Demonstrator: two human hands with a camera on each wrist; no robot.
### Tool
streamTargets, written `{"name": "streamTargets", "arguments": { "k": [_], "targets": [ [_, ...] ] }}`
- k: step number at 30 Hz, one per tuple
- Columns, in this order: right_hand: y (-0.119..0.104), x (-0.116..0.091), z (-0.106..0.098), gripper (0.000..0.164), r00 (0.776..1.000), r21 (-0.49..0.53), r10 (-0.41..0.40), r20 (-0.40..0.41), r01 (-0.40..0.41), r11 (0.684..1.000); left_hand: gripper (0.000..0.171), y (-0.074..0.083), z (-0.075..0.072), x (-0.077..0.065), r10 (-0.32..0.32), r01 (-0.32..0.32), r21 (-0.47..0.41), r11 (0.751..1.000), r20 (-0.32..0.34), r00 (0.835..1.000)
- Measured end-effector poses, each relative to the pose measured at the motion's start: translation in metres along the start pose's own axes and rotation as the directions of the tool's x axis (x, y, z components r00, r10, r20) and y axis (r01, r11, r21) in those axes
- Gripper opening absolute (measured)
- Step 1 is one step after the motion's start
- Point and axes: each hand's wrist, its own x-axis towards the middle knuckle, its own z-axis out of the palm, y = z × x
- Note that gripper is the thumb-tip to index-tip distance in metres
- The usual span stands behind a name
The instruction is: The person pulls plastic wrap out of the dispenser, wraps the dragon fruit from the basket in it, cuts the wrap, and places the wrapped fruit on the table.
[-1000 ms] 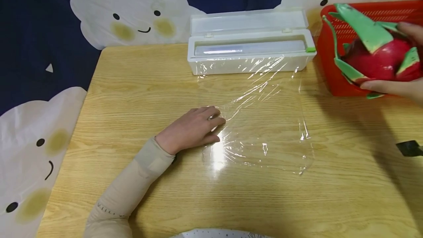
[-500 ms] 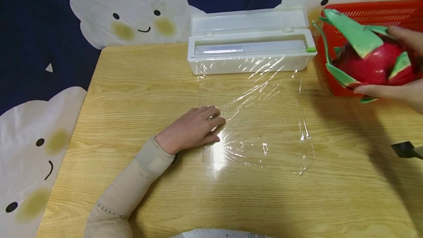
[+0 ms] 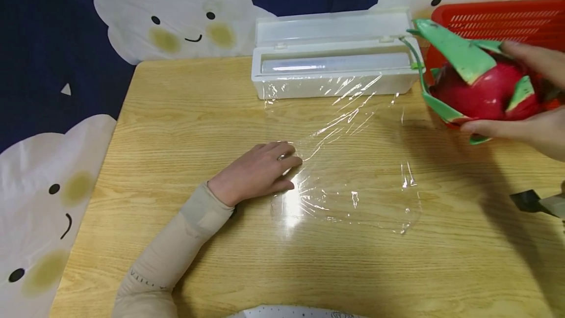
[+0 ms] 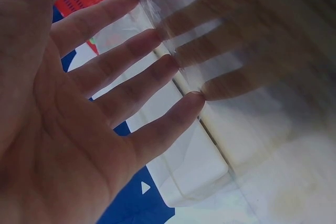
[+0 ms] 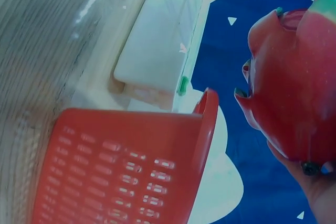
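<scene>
My left hand (image 3: 253, 173) rests at the left edge of a thin sheet of clear cling film (image 3: 366, 161) on the wooden table. In the left wrist view its fingers (image 4: 168, 119) are spread and nearly straight, with the tips touching the film. My right hand (image 3: 540, 129) grips a red dragon fruit (image 3: 481, 92) with green leaf-like scales, thumb below and fingers above. It is held up in front of the red basket's left end. The right wrist view shows the fruit's red skin (image 5: 299, 82) close up. The film runs from a roll (image 3: 335, 64) in a white dispenser box (image 3: 300, 89).
The red slotted basket (image 3: 485, 13) stands at the back right, beside the dispenser. The dispenser's lid (image 3: 331, 28) is raised against the cloud-print cloth (image 3: 185, 9). A white patterned round edge (image 3: 291, 312) shows at the front. A dark strap end (image 3: 527, 201) hangs near my right forearm.
My right hand has carried the dragon fruit left and slightly down, from over the basket to beside the dispenser's right end. The left hand and the film have stayed in place.
</scene>
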Motion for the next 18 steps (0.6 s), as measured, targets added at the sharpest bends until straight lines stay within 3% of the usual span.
{"name": "streamTargets", "arguments": {
  "k": [5,9,18],
  "targets": [
    [-0.006,-0.001,0.000,0.109,0.998,0.040,0.039,0.054,-0.041,0.998,0.045,0.000,0.000,0.000,0.000,0.000,-0.007,1.000,0.001,1.000],
    [-0.012,0.000,0.001,0.120,0.996,0.066,0.042,0.080,-0.047,0.997,0.044,0.000,0.000,0.000,0.006,-0.006,-0.004,1.000,-0.005,1.000],
    [-0.019,0.000,0.007,0.113,0.995,0.126,0.012,0.100,-0.025,0.992,0.044,-0.001,0.001,0.001,0.007,-0.008,-0.012,1.000,-0.010,1.000]
  ]
}}
